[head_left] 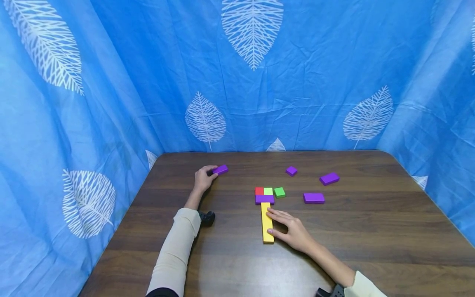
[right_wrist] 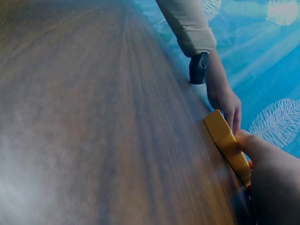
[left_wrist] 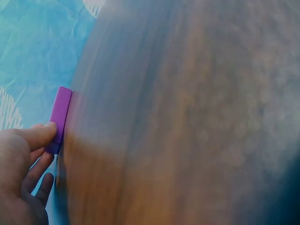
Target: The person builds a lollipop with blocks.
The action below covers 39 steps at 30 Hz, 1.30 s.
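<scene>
At the table's far left, my left hand pinches a purple block between thumb and fingers. The left wrist view also shows this purple block, its long side along the thumb tip. My right hand rests its extended fingertips and thumb against a yellow strip lying lengthwise on the table. In the right wrist view, the thumb touches the side of this yellow strip; whether it is one block or more I cannot tell. A purple block adjoins its far end, with red and light-green blocks behind.
A green block lies just right of the light-green one. Further right are a small purple block and two longer purple blocks. A blue leaf-patterned curtain surrounds the wooden table.
</scene>
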Available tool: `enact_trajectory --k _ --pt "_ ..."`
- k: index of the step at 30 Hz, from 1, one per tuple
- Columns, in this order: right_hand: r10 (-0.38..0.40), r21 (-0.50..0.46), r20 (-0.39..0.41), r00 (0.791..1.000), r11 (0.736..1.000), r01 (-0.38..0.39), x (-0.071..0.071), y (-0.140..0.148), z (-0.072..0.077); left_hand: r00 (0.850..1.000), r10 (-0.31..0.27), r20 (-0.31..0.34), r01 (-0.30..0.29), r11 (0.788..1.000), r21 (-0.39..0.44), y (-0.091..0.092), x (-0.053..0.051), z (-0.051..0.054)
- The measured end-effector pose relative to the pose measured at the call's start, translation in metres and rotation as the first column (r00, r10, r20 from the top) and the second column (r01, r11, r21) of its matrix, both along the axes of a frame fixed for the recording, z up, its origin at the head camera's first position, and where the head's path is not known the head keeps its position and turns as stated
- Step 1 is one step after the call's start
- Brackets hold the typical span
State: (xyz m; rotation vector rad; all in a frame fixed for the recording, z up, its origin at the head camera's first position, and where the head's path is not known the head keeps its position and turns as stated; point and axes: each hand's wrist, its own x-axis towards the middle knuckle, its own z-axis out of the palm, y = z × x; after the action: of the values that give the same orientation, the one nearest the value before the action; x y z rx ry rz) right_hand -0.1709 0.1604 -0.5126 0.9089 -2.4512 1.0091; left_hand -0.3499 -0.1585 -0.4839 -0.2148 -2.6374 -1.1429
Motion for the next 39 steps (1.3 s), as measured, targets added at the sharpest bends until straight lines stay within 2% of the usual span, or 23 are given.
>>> enact_trajectory --k 5,10,14,16,22,25,29,39 --pt "0.000 -0.002 -0.006 1.000 1.000 0.000 0.001 0.000 0.000 1.000 0.008 0.022 -0.007 1.000 -0.025 0.001 0.000 -0.003" --pt "-0.002 -0.002 0.000 1.000 1.000 0.002 0.003 0.001 0.000 0.999 -0.018 -0.037 0.017 1.000 -0.011 0.006 0.003 -0.005" --pt "-0.002 -0.004 0.008 1.000 1.000 0.002 0.004 0.001 0.000 0.996 -0.034 -0.084 0.036 0.999 0.030 0.014 0.009 -0.009" --pt "-0.004 -0.003 0.006 1.000 1.000 0.004 0.004 0.000 0.000 0.996 -0.038 -0.081 0.043 0.997 0.059 0.022 0.013 -0.010" --pt "0.002 -0.008 -0.008 1.000 1.000 -0.002 0.002 -0.001 0.000 0.998 -0.066 0.013 0.064 0.988 0.143 0.048 0.031 -0.009" --pt "0.004 -0.008 -0.009 1.000 1.000 -0.004 0.001 -0.002 -0.001 0.996 -0.086 0.035 0.081 0.988 0.132 0.057 0.038 -0.009" --pt "0.000 -0.007 -0.003 1.000 1.000 0.000 0.001 -0.001 -0.001 0.992 -0.120 0.025 0.118 0.988 0.095 0.064 0.047 -0.008" --pt "0.006 -0.003 -0.006 1.000 1.000 -0.006 0.000 0.000 0.000 0.986 -0.165 0.019 0.164 0.985 0.051 0.066 0.056 -0.009"
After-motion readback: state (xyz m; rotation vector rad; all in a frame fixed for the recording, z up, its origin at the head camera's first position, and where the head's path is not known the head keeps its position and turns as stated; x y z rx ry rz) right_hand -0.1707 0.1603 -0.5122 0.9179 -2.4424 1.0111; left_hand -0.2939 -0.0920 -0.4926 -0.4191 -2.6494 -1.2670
